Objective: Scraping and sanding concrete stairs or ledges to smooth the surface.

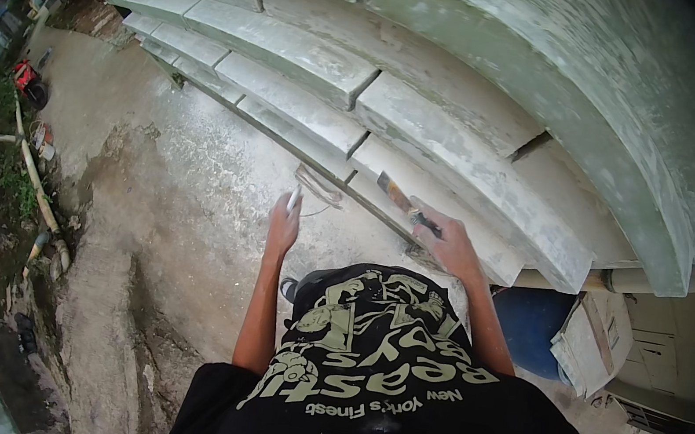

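Note:
My right hand (449, 239) grips a scraper or putty knife (396, 192) with a stained, rusty-looking blade. The blade points up and left, in front of the lower ledges of a stepped concrete moulding (431, 119); whether it touches them I cannot tell. Dark vertical gaps separate the moulding's sections, and its surface looks patchy grey-white. In my left hand (284, 225) is a slim white object (294, 198), held upright; its exact kind is unclear. Beyond that hand, a brownish, blurred object (319, 188) lies near the foot of the moulding.
Rough concrete ground (204, 197) spreads below and left, with a broken edge. A blue drum (522, 328) and a pale board (593, 345) stand right of me. Far left are a long pipe (34, 170), a white bucket (43, 141) and a red motorcycle (30, 83).

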